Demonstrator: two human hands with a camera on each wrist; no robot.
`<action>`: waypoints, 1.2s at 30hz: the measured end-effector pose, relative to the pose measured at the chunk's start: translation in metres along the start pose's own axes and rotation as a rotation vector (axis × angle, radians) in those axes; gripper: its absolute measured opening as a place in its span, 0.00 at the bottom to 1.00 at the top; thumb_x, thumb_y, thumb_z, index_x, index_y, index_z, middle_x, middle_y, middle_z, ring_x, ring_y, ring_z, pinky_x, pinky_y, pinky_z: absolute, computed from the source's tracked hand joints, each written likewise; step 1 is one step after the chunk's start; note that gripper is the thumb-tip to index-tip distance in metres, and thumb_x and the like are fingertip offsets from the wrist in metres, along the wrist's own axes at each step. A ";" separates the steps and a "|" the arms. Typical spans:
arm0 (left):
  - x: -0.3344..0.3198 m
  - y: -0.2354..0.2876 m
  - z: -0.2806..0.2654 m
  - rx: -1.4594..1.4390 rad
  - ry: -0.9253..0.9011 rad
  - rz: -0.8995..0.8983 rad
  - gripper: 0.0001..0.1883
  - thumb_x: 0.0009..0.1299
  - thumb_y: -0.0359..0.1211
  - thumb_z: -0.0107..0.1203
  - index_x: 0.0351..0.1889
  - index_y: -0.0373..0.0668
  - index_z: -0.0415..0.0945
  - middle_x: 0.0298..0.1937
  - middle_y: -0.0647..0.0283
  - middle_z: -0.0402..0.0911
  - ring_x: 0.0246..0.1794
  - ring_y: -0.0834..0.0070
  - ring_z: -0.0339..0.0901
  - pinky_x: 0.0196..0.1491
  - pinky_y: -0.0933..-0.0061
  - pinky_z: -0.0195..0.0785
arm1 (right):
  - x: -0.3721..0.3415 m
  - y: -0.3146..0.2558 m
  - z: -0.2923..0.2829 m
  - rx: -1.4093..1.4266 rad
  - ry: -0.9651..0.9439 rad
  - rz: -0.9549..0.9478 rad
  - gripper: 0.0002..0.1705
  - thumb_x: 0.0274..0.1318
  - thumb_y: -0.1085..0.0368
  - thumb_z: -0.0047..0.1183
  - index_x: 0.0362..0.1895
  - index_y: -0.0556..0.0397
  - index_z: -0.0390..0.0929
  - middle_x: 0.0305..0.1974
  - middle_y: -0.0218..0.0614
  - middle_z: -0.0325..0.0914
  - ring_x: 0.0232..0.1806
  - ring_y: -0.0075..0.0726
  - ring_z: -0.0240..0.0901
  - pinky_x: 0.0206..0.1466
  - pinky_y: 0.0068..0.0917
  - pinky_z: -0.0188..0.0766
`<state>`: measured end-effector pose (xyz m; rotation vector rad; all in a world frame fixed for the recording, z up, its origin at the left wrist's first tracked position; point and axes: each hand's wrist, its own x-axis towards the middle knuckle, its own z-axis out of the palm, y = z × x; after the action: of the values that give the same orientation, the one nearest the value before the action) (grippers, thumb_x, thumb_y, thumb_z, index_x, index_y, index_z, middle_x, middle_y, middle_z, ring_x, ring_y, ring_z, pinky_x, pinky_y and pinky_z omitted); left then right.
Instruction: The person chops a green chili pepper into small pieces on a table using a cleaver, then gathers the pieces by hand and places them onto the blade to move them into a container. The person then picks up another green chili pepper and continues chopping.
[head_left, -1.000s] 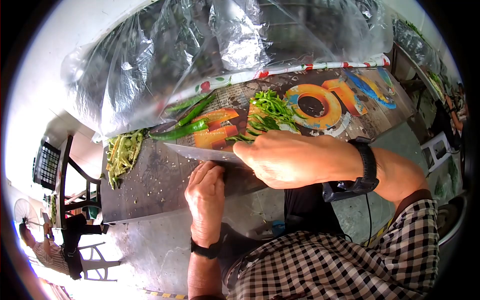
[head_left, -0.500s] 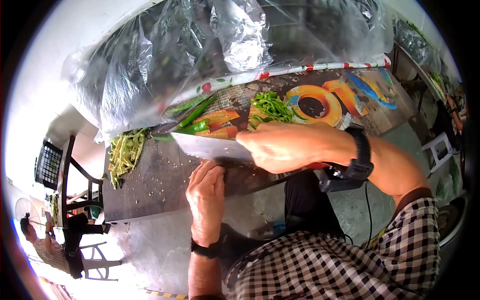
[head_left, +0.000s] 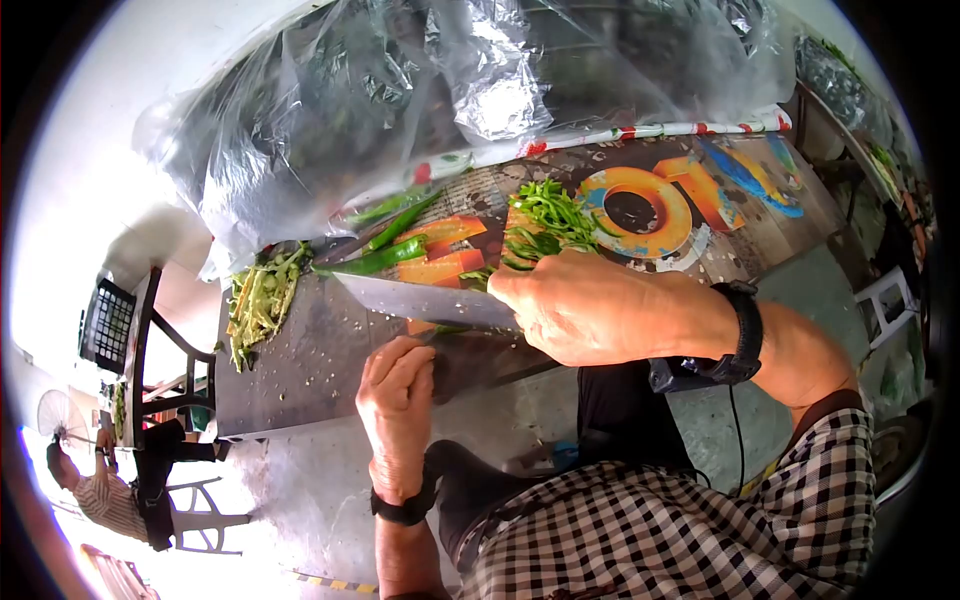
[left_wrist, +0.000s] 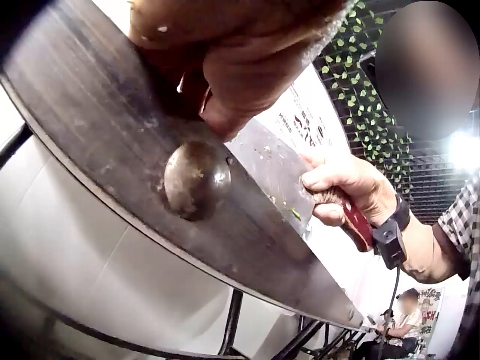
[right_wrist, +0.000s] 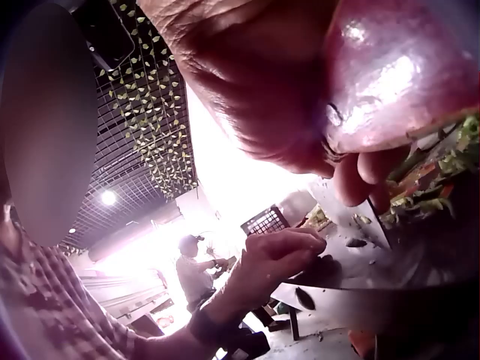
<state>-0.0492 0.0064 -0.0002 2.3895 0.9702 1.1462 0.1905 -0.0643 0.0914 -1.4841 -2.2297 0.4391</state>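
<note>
My right hand (head_left: 600,310) grips a cleaver (head_left: 425,300) by its red handle (left_wrist: 357,226), its broad blade slanting left over the table's near side. Green bits cling to the blade in the left wrist view. My left hand (head_left: 395,395) is at the table edge with curled fingers, left of the cleaver, and no held thing shows in it. A strip of green pepper (head_left: 452,329) lies under the blade, close to those fingertips. Beyond the blade are long whole green peppers (head_left: 375,258) and a pile of thin green pepper strips (head_left: 550,215).
Pale pepper cores and scraps (head_left: 265,300) are heaped at the table's left. Clear plastic sheeting (head_left: 330,120) hangs along the back. Seeds dot the printed tabletop (head_left: 300,345). A round metal stud (left_wrist: 196,180) projects near the edge. Another person (head_left: 120,495) sits far left.
The cleaver rose and tilted, baring more of its blade, then came lower again. My left hand has drawn back slightly left and toward me, and the green strip now shows beside its fingertips.
</note>
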 end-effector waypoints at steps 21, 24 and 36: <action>0.012 0.006 0.017 0.123 -0.050 0.097 0.09 0.60 0.21 0.57 0.38 0.37 0.83 0.46 0.55 0.84 0.51 0.55 0.79 0.55 0.60 0.74 | 0.009 -0.006 0.006 -0.201 -0.087 -0.063 0.06 0.54 0.71 0.50 0.32 0.63 0.70 0.20 0.49 0.75 0.24 0.53 0.78 0.29 0.43 0.73; 0.015 0.007 0.016 0.151 -0.088 0.094 0.10 0.60 0.21 0.57 0.38 0.37 0.83 0.46 0.55 0.84 0.51 0.56 0.79 0.56 0.60 0.73 | 0.018 -0.008 0.002 -0.207 -0.156 -0.072 0.07 0.54 0.71 0.50 0.32 0.64 0.71 0.23 0.49 0.77 0.26 0.51 0.80 0.30 0.41 0.75; 0.008 0.008 0.017 -0.016 0.035 0.016 0.11 0.61 0.20 0.55 0.41 0.35 0.81 0.45 0.56 0.83 0.49 0.58 0.79 0.53 0.63 0.73 | 0.063 -0.002 0.021 -0.187 -0.165 -0.031 0.08 0.55 0.70 0.49 0.35 0.64 0.69 0.27 0.55 0.78 0.31 0.60 0.80 0.33 0.46 0.76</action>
<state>-0.0287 0.0067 -0.0025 2.3768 0.9510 1.2006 0.1569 -0.0073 0.0846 -1.5528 -2.4782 0.3632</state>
